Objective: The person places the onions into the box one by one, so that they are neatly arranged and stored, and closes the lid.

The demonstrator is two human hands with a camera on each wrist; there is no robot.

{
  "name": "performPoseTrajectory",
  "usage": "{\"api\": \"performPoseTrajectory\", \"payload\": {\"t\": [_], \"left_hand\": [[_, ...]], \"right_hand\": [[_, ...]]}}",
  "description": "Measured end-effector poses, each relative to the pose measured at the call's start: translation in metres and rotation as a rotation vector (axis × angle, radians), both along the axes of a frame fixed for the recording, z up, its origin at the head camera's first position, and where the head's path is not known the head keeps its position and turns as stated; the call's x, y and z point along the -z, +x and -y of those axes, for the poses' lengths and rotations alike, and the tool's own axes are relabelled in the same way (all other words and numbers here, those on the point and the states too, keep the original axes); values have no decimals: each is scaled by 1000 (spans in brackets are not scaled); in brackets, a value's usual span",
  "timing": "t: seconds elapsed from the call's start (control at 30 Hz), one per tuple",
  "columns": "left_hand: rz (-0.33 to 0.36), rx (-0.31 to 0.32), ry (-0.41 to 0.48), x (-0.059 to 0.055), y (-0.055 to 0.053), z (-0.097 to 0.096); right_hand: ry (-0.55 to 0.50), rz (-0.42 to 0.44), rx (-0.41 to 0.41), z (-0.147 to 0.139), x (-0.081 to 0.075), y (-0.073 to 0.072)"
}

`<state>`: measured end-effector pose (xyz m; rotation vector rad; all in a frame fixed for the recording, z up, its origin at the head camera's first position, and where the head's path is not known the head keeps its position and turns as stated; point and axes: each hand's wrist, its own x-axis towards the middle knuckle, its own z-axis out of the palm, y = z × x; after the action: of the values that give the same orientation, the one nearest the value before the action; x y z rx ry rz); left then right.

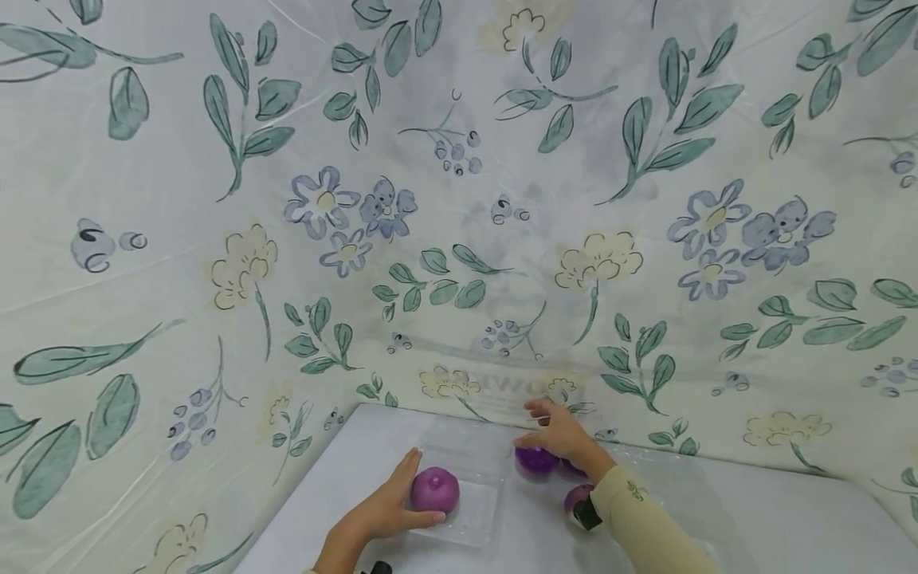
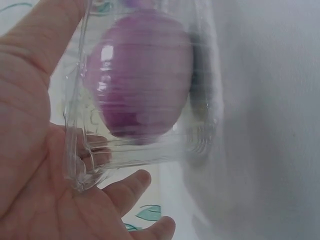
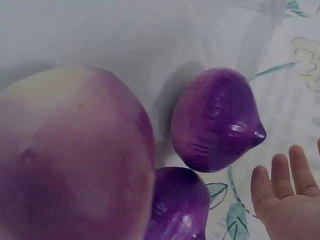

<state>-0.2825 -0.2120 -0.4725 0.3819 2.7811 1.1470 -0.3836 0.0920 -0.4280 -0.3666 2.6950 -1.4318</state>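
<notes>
A pinkish-purple onion sits in a clear plastic container on the white table. My left hand rests at the container's left side, its fingers extended and its thumb near the front edge. The left wrist view shows the onion through the clear wall, with some fingers behind it. Over two glossy dark purple onions reaches my right hand, fingers spread and holding nothing. A larger purple-and-cream onion-like vegetable lies under the right wrist, partly hidden in the head view.
Clear plastic lies on the table to the right of my right hand. A floral-patterned sheet hangs behind the table and along its left side. The white tabletop extends to the right.
</notes>
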Motion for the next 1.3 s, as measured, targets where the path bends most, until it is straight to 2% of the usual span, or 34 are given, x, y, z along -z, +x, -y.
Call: {"api": "performPoseTrajectory", "payload": {"t": [0.17, 0.43, 0.67, 0.93, 1.17, 1.3], "left_hand": [[-8, 0, -15, 1, 0, -1], [25, -5, 14, 3, 3, -2], [42, -11, 21, 5, 5, -3], [50, -23, 26, 1, 5, -4], [-1, -3, -2, -2, 2, -1], [-11, -3, -14, -4, 3, 0]], "right_hand": [[68, -4, -5, -2, 4, -1], [186, 65, -35, -4, 14, 2], [337, 47, -134, 1, 22, 5], [359, 111, -212, 7, 27, 8], [377, 167, -208, 11, 27, 12], [405, 145, -228, 15, 31, 16]]}}
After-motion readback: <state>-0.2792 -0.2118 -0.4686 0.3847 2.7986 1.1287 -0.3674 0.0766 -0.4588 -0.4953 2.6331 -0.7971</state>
